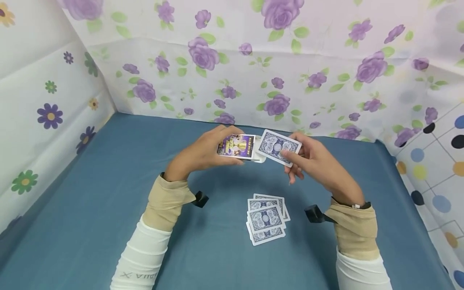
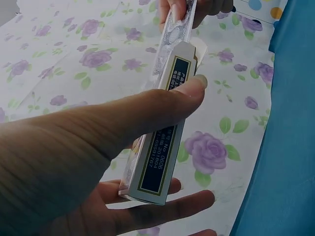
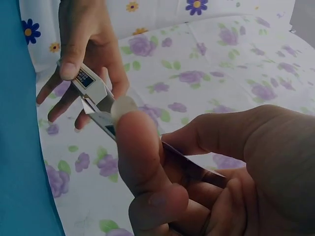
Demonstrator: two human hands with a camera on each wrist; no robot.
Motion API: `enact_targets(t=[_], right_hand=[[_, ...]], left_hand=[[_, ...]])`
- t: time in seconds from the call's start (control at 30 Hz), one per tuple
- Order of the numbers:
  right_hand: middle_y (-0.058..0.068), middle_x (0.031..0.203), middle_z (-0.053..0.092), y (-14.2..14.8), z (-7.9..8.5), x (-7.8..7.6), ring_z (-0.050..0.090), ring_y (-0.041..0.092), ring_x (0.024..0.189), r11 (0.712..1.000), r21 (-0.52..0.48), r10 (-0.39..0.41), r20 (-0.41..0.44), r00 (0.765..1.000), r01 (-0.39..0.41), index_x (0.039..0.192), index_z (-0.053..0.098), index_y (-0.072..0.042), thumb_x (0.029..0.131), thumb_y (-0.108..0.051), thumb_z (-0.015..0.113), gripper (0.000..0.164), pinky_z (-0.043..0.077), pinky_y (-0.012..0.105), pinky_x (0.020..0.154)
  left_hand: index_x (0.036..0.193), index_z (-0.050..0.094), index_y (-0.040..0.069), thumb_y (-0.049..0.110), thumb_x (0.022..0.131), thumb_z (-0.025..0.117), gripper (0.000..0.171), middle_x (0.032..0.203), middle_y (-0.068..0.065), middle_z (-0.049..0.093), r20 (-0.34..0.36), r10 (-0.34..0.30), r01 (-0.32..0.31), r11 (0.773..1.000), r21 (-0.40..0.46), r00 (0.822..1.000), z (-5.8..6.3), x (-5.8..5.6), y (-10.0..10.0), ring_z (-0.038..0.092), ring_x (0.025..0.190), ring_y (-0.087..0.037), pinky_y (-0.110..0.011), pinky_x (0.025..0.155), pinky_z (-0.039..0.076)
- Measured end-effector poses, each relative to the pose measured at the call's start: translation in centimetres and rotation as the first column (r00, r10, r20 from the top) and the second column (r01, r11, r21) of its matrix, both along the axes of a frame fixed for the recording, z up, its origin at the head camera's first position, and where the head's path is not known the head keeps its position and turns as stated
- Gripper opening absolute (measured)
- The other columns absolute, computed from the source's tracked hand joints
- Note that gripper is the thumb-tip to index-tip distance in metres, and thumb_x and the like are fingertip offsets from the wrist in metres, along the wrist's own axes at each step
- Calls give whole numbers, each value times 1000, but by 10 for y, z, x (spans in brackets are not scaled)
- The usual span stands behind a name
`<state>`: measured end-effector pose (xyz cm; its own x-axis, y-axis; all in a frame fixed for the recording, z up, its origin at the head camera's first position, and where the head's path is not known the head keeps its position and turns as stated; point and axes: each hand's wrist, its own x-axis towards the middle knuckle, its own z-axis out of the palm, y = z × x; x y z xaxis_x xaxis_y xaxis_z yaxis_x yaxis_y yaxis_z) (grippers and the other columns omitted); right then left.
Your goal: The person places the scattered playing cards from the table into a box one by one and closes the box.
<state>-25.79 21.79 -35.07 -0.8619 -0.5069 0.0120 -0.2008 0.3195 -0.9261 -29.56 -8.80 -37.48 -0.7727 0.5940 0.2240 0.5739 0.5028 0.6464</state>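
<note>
My left hand (image 1: pixel 208 151) grips a playing card box (image 1: pixel 237 146) between thumb and fingers, its purple and gold printed face up in the head view. The box's open end, with a white flap (image 1: pixel 259 155), points right. Its dark printed side panel (image 2: pixel 165 147) shows in the left wrist view. My right hand (image 1: pixel 313 159) pinches a blue-backed playing card (image 1: pixel 277 147), back up, thumb on top. The card's left edge lies at the box mouth; whether other cards sit beneath it cannot be told. Several blue-backed cards (image 1: pixel 266 219) lie overlapping on the table, nearer me.
A blue cloth (image 1: pixel 108 181) covers the table. Behind it hangs a white sheet with purple roses (image 1: pixel 204 54); flowered and dotted sheets stand at the sides. Small black cameras (image 1: pixel 314 213) sit at both wrists.
</note>
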Motion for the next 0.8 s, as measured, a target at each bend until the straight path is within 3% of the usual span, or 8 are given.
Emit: enact_targets(t=[0.33,0.53,0.8], right_hand=[[19,69,64,-1,-2,2,60,34,48,996,52,72,7,997,-72,118,48,-5,100,-24,57,28,43,35,46],[20,66,61,1,-8,2,54,32,44,995,64,69,39,997,-72,118,48,-6,100,-25,57,28,40,34,43],[20,66,57,-7,-9,-3,50,27,45,998,64,24,28,999,-26,121,48,-6,98,-24,60,31,45,35,43]], left_hand=[[138,52,21,40,79,80,68,107,-2,52,-21,-38,39,999,16,999,-1,1,6,52,86,-16,-33,72,48],[137,53,20,39,78,82,69,108,0,52,-67,-50,53,998,43,996,-2,1,8,51,87,-14,-32,72,48],[137,54,18,37,76,83,69,108,-2,53,-109,-34,41,998,58,993,0,1,2,52,86,-15,-33,72,48]])
